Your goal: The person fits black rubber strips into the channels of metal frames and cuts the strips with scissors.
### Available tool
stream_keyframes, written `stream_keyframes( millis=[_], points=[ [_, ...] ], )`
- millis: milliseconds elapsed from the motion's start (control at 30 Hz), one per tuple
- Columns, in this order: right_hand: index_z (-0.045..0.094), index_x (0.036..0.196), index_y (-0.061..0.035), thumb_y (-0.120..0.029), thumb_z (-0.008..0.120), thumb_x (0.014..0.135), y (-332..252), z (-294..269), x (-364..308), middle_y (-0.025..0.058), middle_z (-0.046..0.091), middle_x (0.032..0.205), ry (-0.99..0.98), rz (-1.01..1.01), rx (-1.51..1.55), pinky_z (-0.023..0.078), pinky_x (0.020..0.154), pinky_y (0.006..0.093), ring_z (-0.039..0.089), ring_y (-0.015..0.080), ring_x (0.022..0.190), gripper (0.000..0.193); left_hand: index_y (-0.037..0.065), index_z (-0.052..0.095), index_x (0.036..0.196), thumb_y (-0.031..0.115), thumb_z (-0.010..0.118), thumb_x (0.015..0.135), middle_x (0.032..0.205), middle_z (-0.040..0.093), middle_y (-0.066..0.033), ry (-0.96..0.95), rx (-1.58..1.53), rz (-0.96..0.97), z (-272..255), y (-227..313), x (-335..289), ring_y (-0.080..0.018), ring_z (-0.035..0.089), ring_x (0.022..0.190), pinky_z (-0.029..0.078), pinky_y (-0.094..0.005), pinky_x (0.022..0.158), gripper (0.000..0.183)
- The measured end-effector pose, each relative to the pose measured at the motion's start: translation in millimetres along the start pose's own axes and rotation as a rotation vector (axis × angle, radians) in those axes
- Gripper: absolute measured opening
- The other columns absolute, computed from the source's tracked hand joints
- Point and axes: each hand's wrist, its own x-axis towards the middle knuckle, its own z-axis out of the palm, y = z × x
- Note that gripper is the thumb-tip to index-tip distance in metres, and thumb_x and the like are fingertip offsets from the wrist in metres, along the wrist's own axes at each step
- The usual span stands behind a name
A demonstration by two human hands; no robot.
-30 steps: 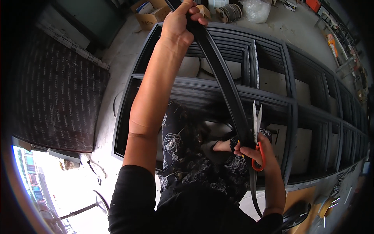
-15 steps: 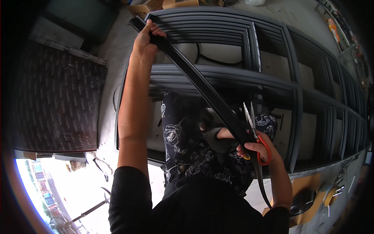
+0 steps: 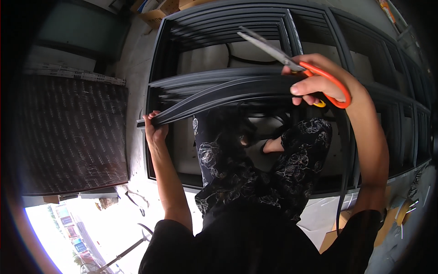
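Note:
A long black flexible strip (image 3: 228, 91), perhaps several lengths together, stretches between my hands in a shallow upward bow. My left hand (image 3: 156, 127) is closed around its left end, fingers on top. My right hand (image 3: 317, 82) pinches the strip's other part while carrying scissors (image 3: 337, 89) with orange handles. The scissor blades point to the upper left, slightly apart, above the strip and not touching it. A narrow tail of black strip (image 3: 345, 182) hangs down beside my right forearm. The right palm hides where strip and handles meet.
Dark grey metal frames (image 3: 219, 16) lie stacked around my legs and extend right. A dark printed panel (image 3: 73, 132) stands at left. Cardboard boxes (image 3: 159, 13) sit at the far edge; a yellow roll (image 3: 402, 212) lies at lower right. My feet are inside a frame opening.
My left hand came down and toward me with the strip's end. My right hand rose and moved right with the scissors. The strip swung from a steep diagonal to nearly level.

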Motion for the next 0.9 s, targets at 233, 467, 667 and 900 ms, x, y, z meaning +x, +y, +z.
stream_keyframes(
  millis=[233, 467, 667, 900],
  points=[
    [0.055, 0.112, 0.0066, -0.003, 0.067, 0.082, 81.6, 63.9, 29.7, 0.0053, 0.059, 0.068, -0.306, 0.235, -0.015, 0.047, 0.054, 0.0234, 0.059, 0.0113, 0.057, 0.034, 0.000, 0.058, 0.106, 0.052, 0.065, 0.087, 0.105, 0.063, -0.0134, 0.767, 0.500, -0.052, -123.0, 12.0, -48.5, -0.0290, 0.059, 0.103, 0.047, -0.0458, 0.098, 0.056],
    [0.053, 0.110, 0.0042, 0.001, 0.065, 0.082, 83.3, 66.5, 26.0, 0.0088, 0.060, 0.075, -0.280, 0.336, 0.065, 0.050, 0.055, 0.0245, 0.057, 0.0111, 0.060, 0.030, 0.001, 0.058, 0.124, 0.023, 0.065, 0.092, 0.113, 0.063, -0.0174, -0.657, 2.035, 0.410, 95.2, -134.5, -121.3, -0.0301, 0.061, 0.105, 0.048, -0.0360, 0.092, 0.039],
    [0.057, 0.103, 0.0053, 0.000, 0.066, 0.081, 69.7, 68.2, 25.6, 0.0103, 0.064, 0.076, -0.304, 0.305, -0.086, 0.048, 0.053, 0.0242, 0.060, 0.0111, 0.061, 0.024, -0.002, 0.059, 0.122, 0.032, 0.059, 0.096, 0.103, 0.067, -0.0131, -1.217, 1.777, -0.538, 158.1, -219.6, -109.6, -0.0211, 0.066, 0.094, 0.052, -0.0329, 0.084, 0.043],
    [0.057, 0.116, 0.0023, -0.012, 0.070, 0.088, 105.0, 65.5, 21.0, 0.0083, 0.064, 0.091, 0.149, -0.106, -0.036, 0.052, 0.074, 0.0281, 0.062, 0.0129, 0.084, 0.035, -0.002, 0.063, 0.103, 0.030, 0.058, 0.097, 0.070, 0.061, -0.0027, -0.906, 1.654, -0.998, 145.0, -227.4, -99.8, -0.0078, 0.055, 0.057, 0.046, -0.0215, 0.054, 0.033]
  ],
)
